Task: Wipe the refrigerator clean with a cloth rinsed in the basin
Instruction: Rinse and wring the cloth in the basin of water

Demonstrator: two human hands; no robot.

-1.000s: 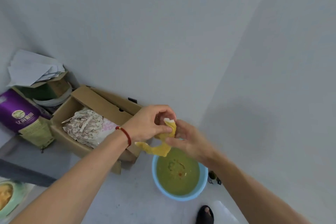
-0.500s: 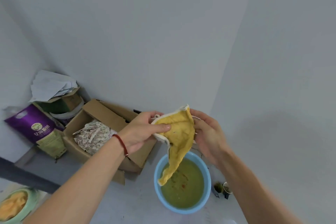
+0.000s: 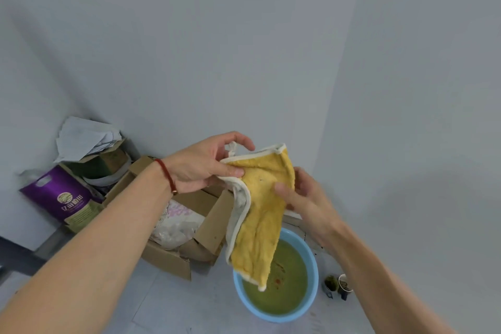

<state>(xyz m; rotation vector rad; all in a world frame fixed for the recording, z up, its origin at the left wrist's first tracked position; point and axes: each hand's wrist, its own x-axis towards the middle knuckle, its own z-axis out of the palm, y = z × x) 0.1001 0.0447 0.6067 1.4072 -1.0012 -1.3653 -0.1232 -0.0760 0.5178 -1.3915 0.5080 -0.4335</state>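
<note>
Cloth point(image 3: 260, 214), yellow with a pale trim, is hanging spread out in the air directly above the basin point(image 3: 311, 304), its lowest corner dangling over the murky green water. The left hand point(image 3: 200, 168) is pinching the upper left edge between thumb and fingers, closed on the trim, with a small white loop showing just above the thumb. The right hand point(image 3: 301, 192) is reaching in from 3 o'clock of the cloth; its fingers are lying against the fabric's right side, loosely curled, and whether they are truly clamping it or only touching is not something I can tell. The basin, pale blue, is sitting on the floor at about 6 o'clock of the hands. A cardboard box point(image 3: 195, 230) stuffed with bags is standing at 9 o'clock of the basin, nearly touching it, and a purple bag point(image 3: 62, 195) is leaning further out toward 10 o'clock. Two small cups point(image 3: 339, 283) are standing at 3 o'clock of the basin.

I judge the cloth is being opened out after a rinse, before going to the grey refrigerator panel point(image 3: 420, 116) at 2 o'clock. Several things could be going wrong from here. Carried while wet, it would be dripping onto the cardboard or the floor. The water looks dirty, so wiping with it could be smearing the surface. With only one firm pinch, the cloth could be slipping back into the basin.
</note>
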